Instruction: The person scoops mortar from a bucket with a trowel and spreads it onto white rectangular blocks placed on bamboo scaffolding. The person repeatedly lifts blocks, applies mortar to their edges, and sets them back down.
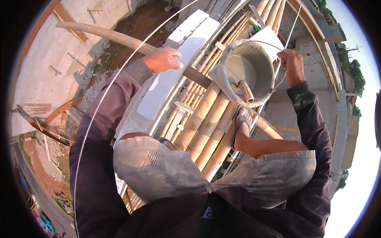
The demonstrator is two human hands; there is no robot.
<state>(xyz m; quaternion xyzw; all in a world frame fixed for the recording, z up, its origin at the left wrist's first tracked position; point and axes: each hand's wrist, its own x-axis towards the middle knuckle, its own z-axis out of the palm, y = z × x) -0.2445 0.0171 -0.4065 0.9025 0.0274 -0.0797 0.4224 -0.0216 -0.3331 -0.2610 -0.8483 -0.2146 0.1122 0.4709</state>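
One bucket [260,63], just left of the right hand [291,68], which grasps its wire handle [265,42]; trowel [247,92] inside, grip toward near rim. Left hand [162,60] farther, half-curled, seemingly empty.

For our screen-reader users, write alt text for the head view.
A person's right hand grips the wire handle of a grey bucket containing a trowel-like tool, above bamboo poles. The left hand, apparently empty, is beside a pale ledge.
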